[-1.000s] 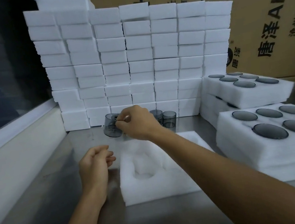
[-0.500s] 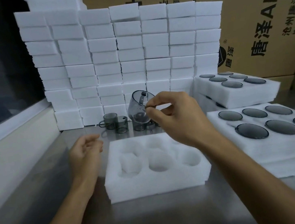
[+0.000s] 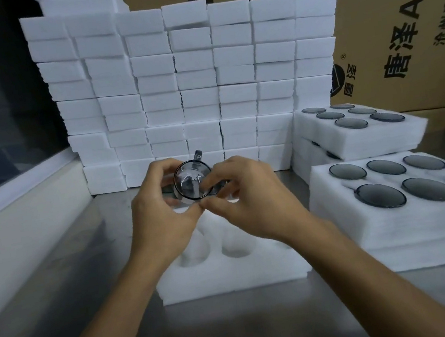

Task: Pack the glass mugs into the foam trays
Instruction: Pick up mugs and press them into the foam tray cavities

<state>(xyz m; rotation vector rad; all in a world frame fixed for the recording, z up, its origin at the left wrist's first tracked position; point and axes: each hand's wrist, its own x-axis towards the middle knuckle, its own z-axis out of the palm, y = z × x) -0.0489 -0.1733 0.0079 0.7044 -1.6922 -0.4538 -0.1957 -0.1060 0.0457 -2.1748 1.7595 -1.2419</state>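
- Smoky glass mug point(image 3: 192, 182) held over the far end of the empty foam tray point(image 3: 232, 277), tipped so its mouth faces the camera, handle point(image 3: 197, 154) pointing up and away.
- Left hand point(image 3: 162, 219) curls round the mug's left side; right hand point(image 3: 252, 207) pinches the rim on the right. Both are grasping the mug.
- Doing it well, as I judge it: turn the mug mouth-down to match the packed trays, centre it over one pocket, press down evenly with both hands, and let the foam take the handle rather than forcing it.
- Counts: one mug in hand; two tray pockets plainly visible near the front, the others hidden under the hands.
- Nearer packed tray point(image 3: 395, 227): six dark round mug bases showing.
- Farther packed tray point(image 3: 368, 139): six as well, sitting on a further tray.
- More mugs possibly stand behind the hands; too obscured to count.
- Wall of foam blocks point(image 3: 198, 86) behind, cardboard cartons point(image 3: 396, 29) beyond.
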